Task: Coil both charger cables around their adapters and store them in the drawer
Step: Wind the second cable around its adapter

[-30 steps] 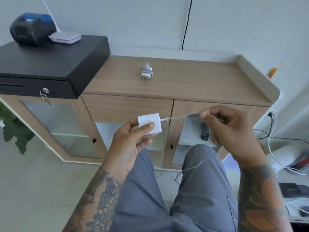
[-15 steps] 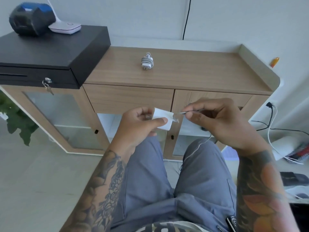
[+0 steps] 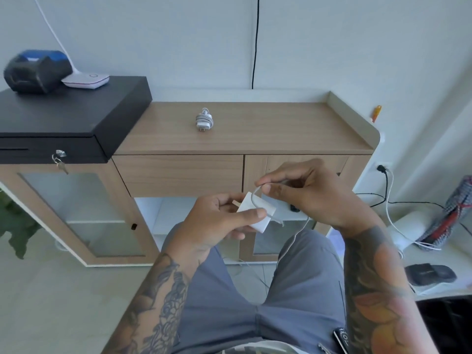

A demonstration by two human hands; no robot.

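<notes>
My left hand (image 3: 224,221) gripped the small white square plastic adapter (image 3: 258,213) between thumb and fingers, in front of my lap, while my right hand (image 3: 306,192) pinched the thin white charger cable (image 3: 255,198) and arched a loop over the adapter's top face. The rest of the cable trailed down between my knees. To wind it well, I judged, I should hold the adapter steady, lay each turn snug beside the last without crossing, and let the slack feed through my right fingers under light tension so the loop would not spring off the smooth corners.

The other white adapter with its cable already wound around it (image 3: 204,120) lay on the wood-grain counter (image 3: 281,129), well apart from my hands. The closed wooden drawer front (image 3: 178,175) sat just under the counter edge. A black cash box (image 3: 63,118) occupied the counter's left end, carrying a dark blue-topped printer (image 3: 35,70) and a flat white device (image 3: 86,80). A black wire (image 3: 255,47) ran down the pale wall.
</notes>
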